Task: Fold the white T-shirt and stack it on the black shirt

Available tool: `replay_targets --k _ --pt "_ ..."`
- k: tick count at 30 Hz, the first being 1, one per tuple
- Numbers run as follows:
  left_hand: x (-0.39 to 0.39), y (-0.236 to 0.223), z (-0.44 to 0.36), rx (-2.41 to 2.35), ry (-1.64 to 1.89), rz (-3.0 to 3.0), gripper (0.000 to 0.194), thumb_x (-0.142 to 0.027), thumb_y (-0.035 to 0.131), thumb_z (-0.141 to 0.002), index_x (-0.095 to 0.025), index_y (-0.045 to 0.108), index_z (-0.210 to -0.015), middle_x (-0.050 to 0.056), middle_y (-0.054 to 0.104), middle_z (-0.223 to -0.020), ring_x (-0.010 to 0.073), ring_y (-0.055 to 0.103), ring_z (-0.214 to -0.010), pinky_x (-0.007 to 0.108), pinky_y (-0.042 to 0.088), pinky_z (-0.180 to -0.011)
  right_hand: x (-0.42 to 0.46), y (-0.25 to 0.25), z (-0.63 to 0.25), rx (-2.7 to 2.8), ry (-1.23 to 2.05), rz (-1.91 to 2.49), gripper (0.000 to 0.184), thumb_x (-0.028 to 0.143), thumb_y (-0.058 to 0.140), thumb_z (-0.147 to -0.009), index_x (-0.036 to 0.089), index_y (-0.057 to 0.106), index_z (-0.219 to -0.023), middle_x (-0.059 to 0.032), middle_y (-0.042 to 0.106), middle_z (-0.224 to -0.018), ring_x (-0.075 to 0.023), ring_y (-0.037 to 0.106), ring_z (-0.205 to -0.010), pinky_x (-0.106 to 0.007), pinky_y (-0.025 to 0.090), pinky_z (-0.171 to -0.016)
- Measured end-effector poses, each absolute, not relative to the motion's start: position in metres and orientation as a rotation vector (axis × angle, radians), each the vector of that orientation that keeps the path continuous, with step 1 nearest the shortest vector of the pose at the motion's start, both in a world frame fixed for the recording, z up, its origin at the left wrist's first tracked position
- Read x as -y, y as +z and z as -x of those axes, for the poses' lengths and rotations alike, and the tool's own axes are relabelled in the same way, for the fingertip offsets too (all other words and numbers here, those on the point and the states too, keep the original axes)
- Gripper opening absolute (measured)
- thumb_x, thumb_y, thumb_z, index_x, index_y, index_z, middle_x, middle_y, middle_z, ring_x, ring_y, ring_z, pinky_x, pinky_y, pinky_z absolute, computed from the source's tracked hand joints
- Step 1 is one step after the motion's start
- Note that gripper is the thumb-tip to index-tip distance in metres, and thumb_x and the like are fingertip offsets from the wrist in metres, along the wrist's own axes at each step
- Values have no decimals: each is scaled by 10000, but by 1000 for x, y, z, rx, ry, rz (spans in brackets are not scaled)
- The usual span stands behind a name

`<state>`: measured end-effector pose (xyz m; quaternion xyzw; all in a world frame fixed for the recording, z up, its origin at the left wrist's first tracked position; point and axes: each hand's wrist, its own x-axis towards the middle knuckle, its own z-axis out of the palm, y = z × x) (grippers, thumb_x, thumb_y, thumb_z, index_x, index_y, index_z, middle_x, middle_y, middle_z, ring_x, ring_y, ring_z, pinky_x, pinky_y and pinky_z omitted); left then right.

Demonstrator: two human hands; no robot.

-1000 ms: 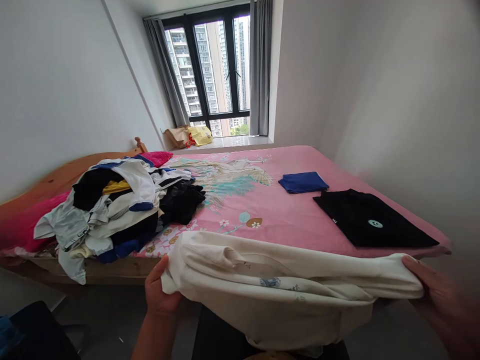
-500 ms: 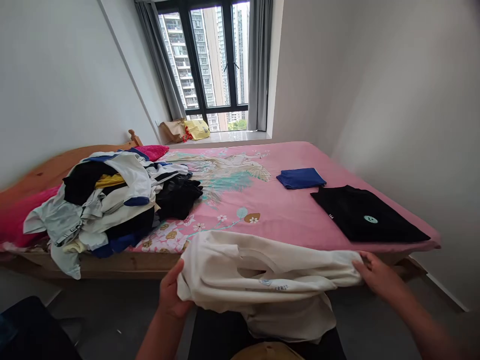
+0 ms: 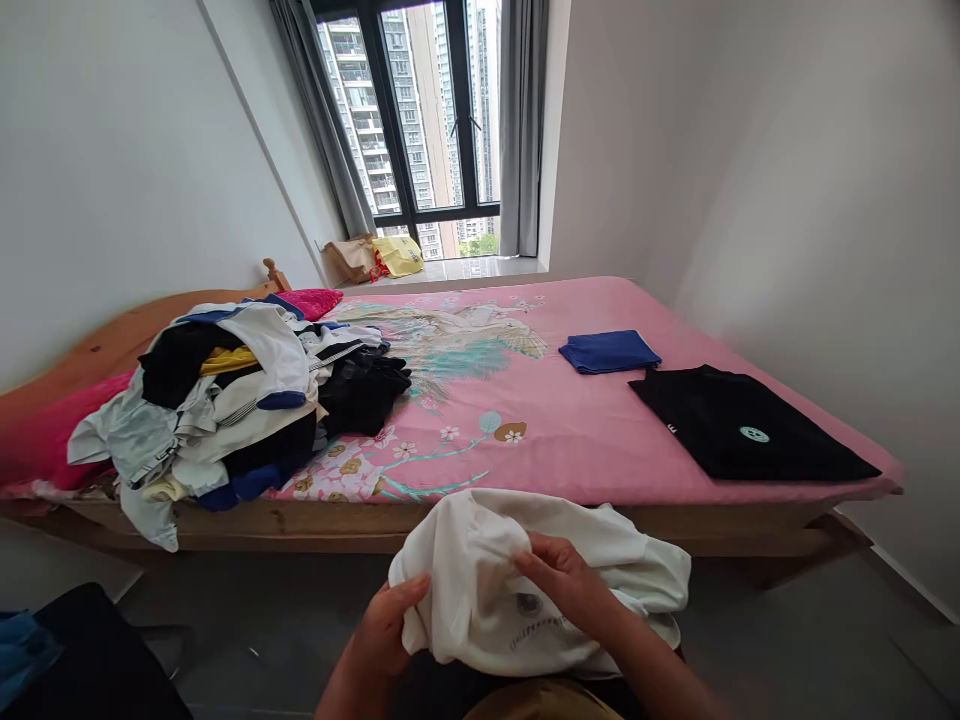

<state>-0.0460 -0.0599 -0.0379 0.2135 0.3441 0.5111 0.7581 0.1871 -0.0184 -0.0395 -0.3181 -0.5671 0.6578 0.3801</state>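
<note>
A cream-white shirt (image 3: pixel 600 550) with a small dark print on its front hangs bunched over my lap, in front of the bed. My left hand (image 3: pixel 386 620) grips its left side, thumb on top of the cloth. Near the middle of the shirt, my right hand (image 3: pixel 566 580) pinches a fold of the fabric between thumb and fingers. The far right part of the garment droops loose, held by neither hand.
A bed with a pink flowered sheet (image 3: pixel 555 450) lies ahead. On its left is a heaped pile of clothes (image 3: pixel 255 390); on its right, a folded blue cloth (image 3: pixel 610 351) and a flat black shirt (image 3: pixel 750 425). A dark chair (image 3: pixel 82 650) stands lower left.
My right hand has left the shirt's right end and moved left to its middle, where it now pinches the cloth. The shirt is more bunched, and its print has turned toward me.
</note>
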Motion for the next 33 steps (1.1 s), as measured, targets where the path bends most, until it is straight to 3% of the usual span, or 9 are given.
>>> replay_targets --k 4,8,14,19,23,26,29,33 --pt "64 -32 58 -906 1177 -443 181 -155 650 -736 -132 745 -889 87 739 -909 306 640 -1002 344 506 -898 15 -44 -187 965 1789 764 279 428 604 -807 169 662 -893 2 632 -706 -134 541 -647 -234 416 -598" --pt "60 -29 67 -1007 1256 -312 146 -147 711 -679 -124 739 -821 76 744 -803 276 693 -819 324 554 -775 18 -33 -199 705 1890 723 285 365 642 -785 173 619 -994 -21 644 -765 -158 571 -686 -260 443 -624" --pt "54 -31 104 -1093 1396 -210 569 -78 755 -570 -186 611 -1110 43 729 -865 223 689 -721 290 556 -624 27 -27 -210 615 1931 648 191 279 673 -770 215 537 -888 13 629 -784 -110 549 -684 -210 410 -609" --pt "54 -37 132 -1373 1439 -327 580 -154 815 -485 -192 593 -1019 10 695 -774 161 631 -576 255 505 -507 28 -15 -209 732 1988 547 233 247 638 -801 243 458 -949 16 621 -799 -100 545 -668 -205 365 -580" --pt "57 -32 120 -1684 1591 -627 517 -304 837 -445 -182 634 -905 38 682 -901 186 634 -817 230 505 -642 29 -13 -199 840 2010 538 406 250 645 -791 244 431 -1137 -18 633 -877 -127 577 -727 -232 382 -626" --pt "64 -20 89 -1676 1480 -1064 402 -424 731 -626 -204 645 -951 58 670 -1025 215 614 -938 273 506 -754 31 -18 -191 876 2033 519 418 246 611 -813 228 428 -1189 -42 631 -942 -131 580 -753 -238 388 -637" --pt "70 -8 51 -1506 1178 -1534 267 -378 625 -760 -208 646 -964 77 658 -1065 233 600 -991 344 479 -868 34 -21 -186 895 2033 493 404 227 595 -819 228 445 -1193 -41 620 -972 -115 568 -748 -227 388 -629" --pt "67 -5 14 -1425 1038 -1915 273 -306 617 -775 -226 604 -1036 71 631 -1108 222 569 -1048 367 448 -927 36 -19 -185 953 1997 463 393 216 587 -823 237 461 -1195 -44 598 -1033 -115 560 -806 -230 404 -671"
